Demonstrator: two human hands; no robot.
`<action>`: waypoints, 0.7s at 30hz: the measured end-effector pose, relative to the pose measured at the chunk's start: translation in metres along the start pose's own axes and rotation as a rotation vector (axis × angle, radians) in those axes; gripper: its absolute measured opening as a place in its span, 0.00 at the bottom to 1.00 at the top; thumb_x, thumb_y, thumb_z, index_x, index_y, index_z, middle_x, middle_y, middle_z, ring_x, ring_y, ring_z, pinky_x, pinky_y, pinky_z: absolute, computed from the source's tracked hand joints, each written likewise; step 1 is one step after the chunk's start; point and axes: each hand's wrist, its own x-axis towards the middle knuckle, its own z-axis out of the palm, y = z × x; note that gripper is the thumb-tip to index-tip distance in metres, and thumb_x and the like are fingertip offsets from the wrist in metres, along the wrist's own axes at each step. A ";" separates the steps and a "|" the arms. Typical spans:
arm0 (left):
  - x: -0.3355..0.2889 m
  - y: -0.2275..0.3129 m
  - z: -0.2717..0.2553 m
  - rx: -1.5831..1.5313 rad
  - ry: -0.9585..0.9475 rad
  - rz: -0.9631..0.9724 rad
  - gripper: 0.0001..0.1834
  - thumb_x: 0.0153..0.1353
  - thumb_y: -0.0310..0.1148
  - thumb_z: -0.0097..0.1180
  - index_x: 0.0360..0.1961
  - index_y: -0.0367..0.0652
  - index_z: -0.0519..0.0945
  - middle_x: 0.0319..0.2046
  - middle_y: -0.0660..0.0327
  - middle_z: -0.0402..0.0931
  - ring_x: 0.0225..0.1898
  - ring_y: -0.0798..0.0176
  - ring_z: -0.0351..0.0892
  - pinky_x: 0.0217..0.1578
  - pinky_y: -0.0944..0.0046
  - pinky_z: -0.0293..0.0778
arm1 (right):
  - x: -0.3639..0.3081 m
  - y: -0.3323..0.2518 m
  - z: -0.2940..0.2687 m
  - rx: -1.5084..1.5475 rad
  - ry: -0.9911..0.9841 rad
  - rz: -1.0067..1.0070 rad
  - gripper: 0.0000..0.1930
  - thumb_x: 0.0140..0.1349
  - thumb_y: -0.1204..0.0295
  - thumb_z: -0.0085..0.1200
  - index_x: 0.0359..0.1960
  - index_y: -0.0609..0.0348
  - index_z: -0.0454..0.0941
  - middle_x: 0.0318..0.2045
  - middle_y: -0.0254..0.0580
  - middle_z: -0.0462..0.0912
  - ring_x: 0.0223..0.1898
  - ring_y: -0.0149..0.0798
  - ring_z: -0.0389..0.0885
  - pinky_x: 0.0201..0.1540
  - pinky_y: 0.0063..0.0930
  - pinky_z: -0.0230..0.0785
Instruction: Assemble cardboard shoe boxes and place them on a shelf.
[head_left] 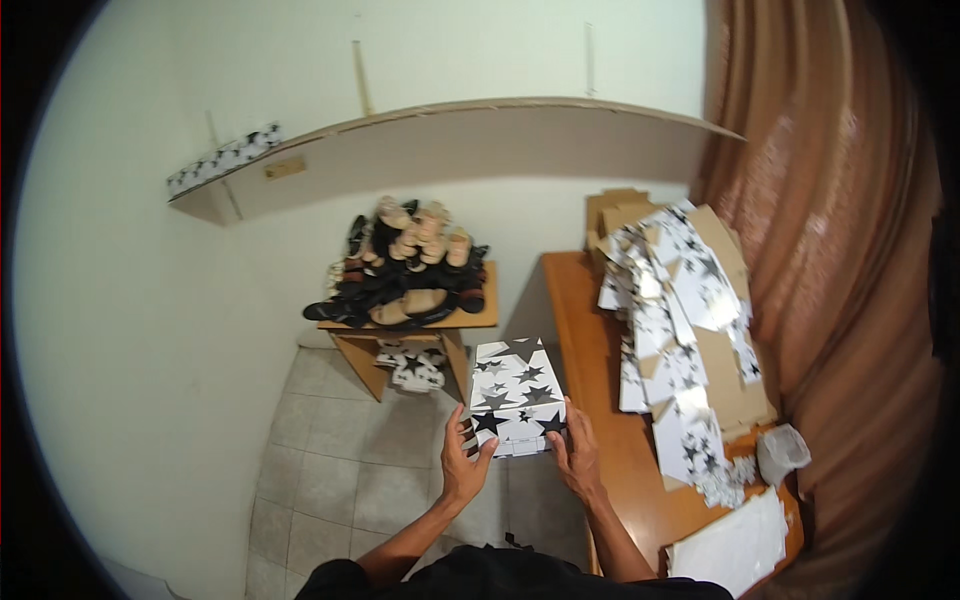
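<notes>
A white shoebox with black and grey stars (518, 385) is held in front of me, above the floor and beside the table's left edge. Its lid is on. My left hand (464, 462) grips the near left corner, thumb on the front face and fingers along the side. On the right side, my right hand (577, 447) holds the box the same way, its thumb against the front. The far fingers of both hands are partly hidden by the box. What is inside the box cannot be seen.
A brown table (585, 340) on the right bears stacked flat star-print cardboard (690, 290), white sheets (735, 545) and a small whitish container (782, 453). Ahead stands a small wooden table (485, 312) piled with sandals (410, 265). A wall shelf (480, 112) holds star-print boxes (225, 158).
</notes>
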 end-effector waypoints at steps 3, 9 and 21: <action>0.026 0.023 -0.069 0.006 0.148 0.025 0.34 0.64 0.31 0.66 0.67 0.38 0.66 0.56 0.51 0.74 0.53 0.57 0.80 0.45 0.60 0.81 | 0.035 -0.049 0.054 0.050 -0.057 -0.066 0.32 0.68 0.72 0.58 0.72 0.64 0.61 0.58 0.57 0.74 0.55 0.54 0.77 0.58 0.40 0.72; 0.078 0.042 -0.208 0.136 0.318 0.174 0.32 0.64 0.32 0.66 0.66 0.35 0.69 0.55 0.47 0.77 0.55 0.54 0.81 0.46 0.59 0.82 | 0.101 -0.140 0.167 0.119 -0.184 -0.215 0.32 0.69 0.71 0.56 0.72 0.67 0.60 0.56 0.59 0.73 0.53 0.51 0.78 0.54 0.38 0.73; 0.203 0.070 -0.411 0.263 0.502 0.358 0.32 0.65 0.27 0.64 0.67 0.32 0.66 0.56 0.48 0.77 0.54 0.58 0.80 0.44 0.65 0.81 | 0.229 -0.265 0.357 0.194 -0.164 -0.457 0.33 0.67 0.74 0.58 0.72 0.68 0.59 0.55 0.60 0.74 0.51 0.53 0.78 0.54 0.40 0.71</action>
